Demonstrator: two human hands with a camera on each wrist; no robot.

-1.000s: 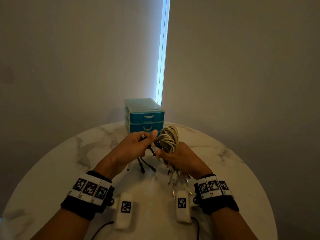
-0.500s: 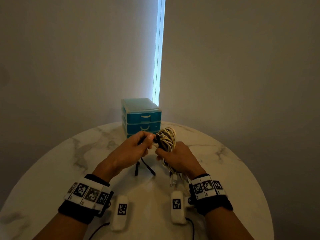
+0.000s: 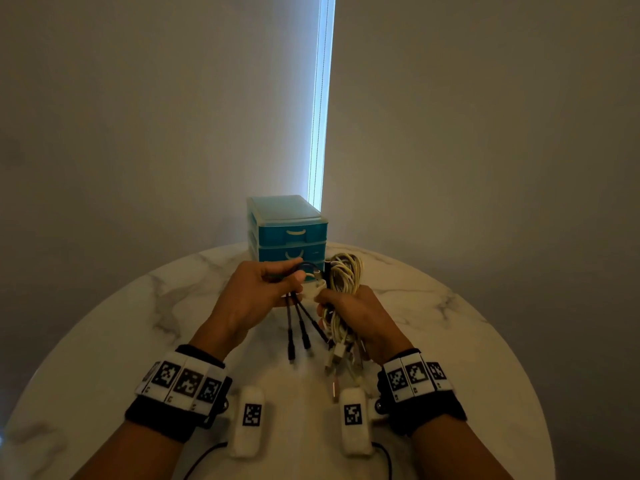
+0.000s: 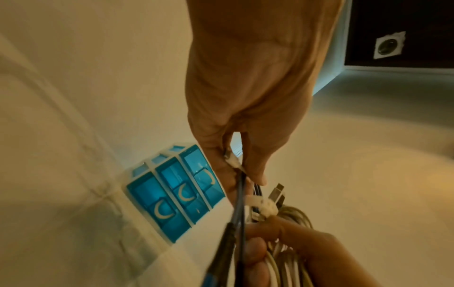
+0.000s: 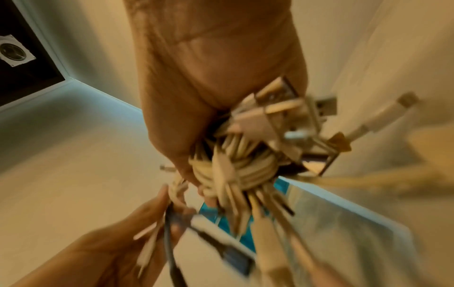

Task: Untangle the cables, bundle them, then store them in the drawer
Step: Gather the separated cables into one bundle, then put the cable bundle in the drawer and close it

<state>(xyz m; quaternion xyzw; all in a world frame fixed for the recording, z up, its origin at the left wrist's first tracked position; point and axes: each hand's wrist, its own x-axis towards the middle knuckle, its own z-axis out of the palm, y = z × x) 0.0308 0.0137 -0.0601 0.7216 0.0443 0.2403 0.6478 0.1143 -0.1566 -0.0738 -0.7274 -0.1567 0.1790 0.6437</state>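
Head view: left hand (image 3: 256,299) pinches black cable (image 3: 301,320), plug ends dangling below fingers over counter (image 3: 450,323). Right hand (image 3: 353,317) clenched round white cable bundle (image 3: 343,278), coil rising above fist, just before blue drawer unit (image 3: 287,233).

Left wrist view: fingers (image 4: 255,167) pinch black cable against thumb; bundle just beside.

Right wrist view: blurred; bundle (image 5: 236,165) fills closed fist.

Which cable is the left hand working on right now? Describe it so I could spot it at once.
On the round marble table, in front of the blue drawer unit, both hands are raised together. The left hand pinches the dark cable, whose three black plug ends dangle below it. Every cable in the coiled bundle held by the right hand is white or cream.
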